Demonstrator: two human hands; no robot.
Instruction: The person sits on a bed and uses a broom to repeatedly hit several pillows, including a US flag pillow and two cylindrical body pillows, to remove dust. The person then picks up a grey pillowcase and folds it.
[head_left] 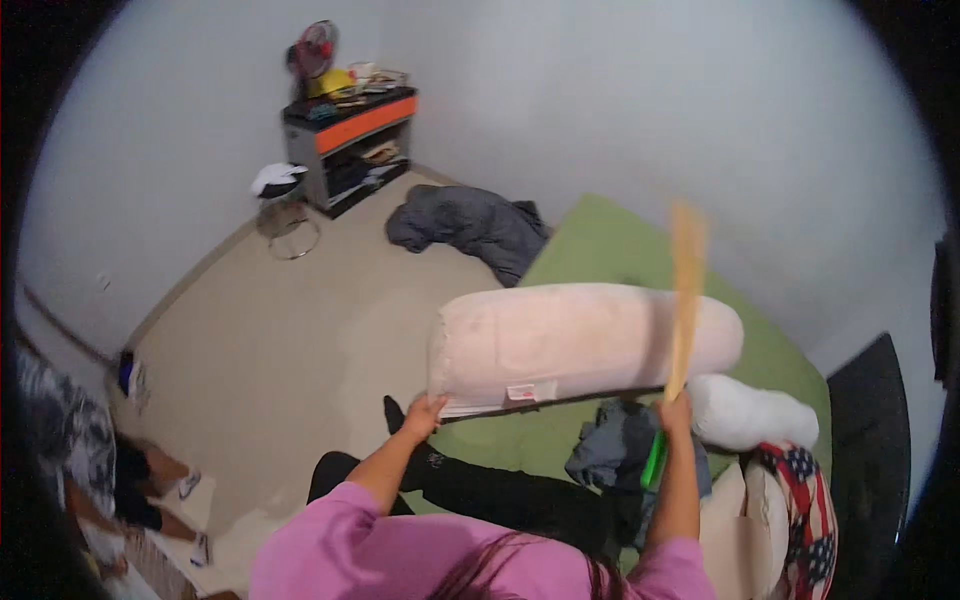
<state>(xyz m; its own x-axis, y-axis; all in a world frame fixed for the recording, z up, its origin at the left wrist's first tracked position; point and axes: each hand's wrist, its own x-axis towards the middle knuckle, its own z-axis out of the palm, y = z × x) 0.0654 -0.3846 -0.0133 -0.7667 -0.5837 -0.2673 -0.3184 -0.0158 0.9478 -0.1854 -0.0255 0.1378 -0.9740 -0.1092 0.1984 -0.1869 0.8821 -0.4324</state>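
My left hand (424, 414) is closed on the lower left end of a long pale pink bolster (560, 340) lying over the green mattress (590, 245). In my right hand (674, 417) is a stick brush with a green handle (655, 462) and long yellowish bristles (686, 300), held upright in front of the bolster and blurred at the top. A bunched grey-blue cloth (610, 450) lies beneath my right arm. To the right are a white pillow (750, 410) and a star-and-stripe patterned bundle (805, 510).
A grey heap of bedding (455, 225) lies on the floor (280, 340) beyond the mattress. Against the back wall stand a stool (285, 220) and a cabinet (350, 130) carrying a fan. Another person's legs (155, 480) show at the lower left. A dark panel (870, 420) borders the right side.
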